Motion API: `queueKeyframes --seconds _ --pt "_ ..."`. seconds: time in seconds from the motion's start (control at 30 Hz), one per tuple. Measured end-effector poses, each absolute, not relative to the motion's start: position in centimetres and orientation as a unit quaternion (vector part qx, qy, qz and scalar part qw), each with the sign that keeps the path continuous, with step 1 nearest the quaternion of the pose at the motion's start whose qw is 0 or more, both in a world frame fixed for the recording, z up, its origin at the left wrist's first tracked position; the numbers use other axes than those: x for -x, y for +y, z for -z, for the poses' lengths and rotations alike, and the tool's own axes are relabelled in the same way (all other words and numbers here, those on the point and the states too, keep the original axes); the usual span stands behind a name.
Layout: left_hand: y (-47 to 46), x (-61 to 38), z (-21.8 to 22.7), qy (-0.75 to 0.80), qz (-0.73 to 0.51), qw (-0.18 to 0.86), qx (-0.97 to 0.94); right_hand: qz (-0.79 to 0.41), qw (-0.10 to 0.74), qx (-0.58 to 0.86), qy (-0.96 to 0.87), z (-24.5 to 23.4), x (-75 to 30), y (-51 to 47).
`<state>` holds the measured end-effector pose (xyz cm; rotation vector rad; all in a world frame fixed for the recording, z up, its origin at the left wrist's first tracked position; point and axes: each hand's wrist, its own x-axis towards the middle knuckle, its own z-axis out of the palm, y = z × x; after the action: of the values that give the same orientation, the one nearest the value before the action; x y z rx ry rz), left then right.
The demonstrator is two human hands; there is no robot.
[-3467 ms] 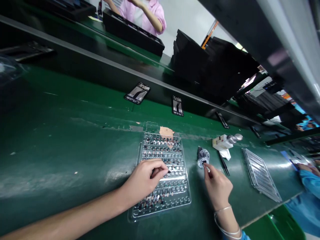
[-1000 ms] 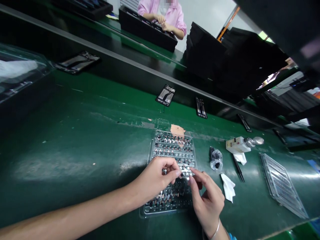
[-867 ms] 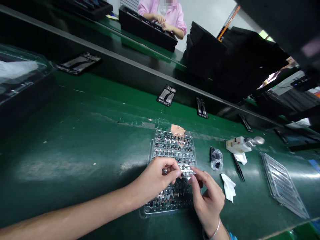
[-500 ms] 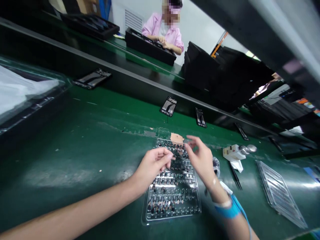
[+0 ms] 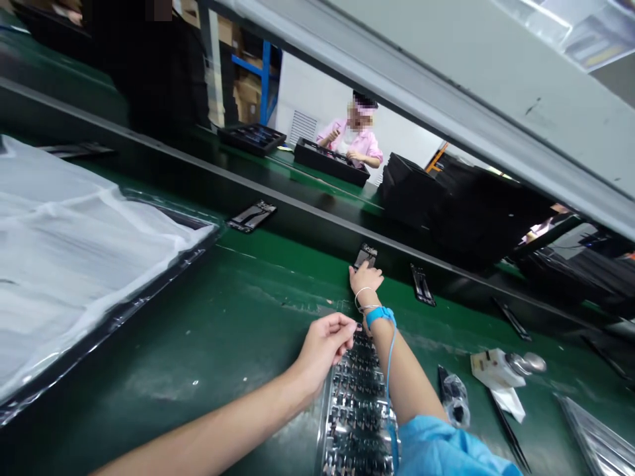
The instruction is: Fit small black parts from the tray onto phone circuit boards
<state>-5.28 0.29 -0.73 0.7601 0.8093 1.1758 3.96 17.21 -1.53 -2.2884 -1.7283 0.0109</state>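
Your green tabletop (image 5: 248, 377) runs ahead of you, with a plastic-sheeted tray (image 5: 74, 264) at its left end. A clear blister tray (image 5: 356, 410) of small dark parts lies beneath your forearms. Your right hand (image 5: 364, 279), a blue wrist strap (image 5: 380, 316) around its wrist, reaches forward with fingers loosely extended, at a phone frame (image 5: 366, 256) on the dark ledge; you can't tell whether it grips. Your left hand (image 5: 325, 347) hovers by the tray's far end, fingers pinched, anything held hidden.

A blue sleeve (image 5: 436, 449), blue corded wrist strap (image 5: 380, 316) and silver bangles (image 5: 362, 297) are worn.
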Motion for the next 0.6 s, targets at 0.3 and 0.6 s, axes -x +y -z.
queueKeyframes --seconds 0.3,0.6 --pt "0.3 5.4 1.1 0.386 -0.534 0.668 -0.346 -0.162 0.244 0.760 -0.580 -1.8 -11.5 14.5" --pt "-0.7 5.7 -0.8 0.340 -0.542 0.693 -0.332 -0.168 0.294 0.570 -0.748 -2.8 -12.6 -4.0"
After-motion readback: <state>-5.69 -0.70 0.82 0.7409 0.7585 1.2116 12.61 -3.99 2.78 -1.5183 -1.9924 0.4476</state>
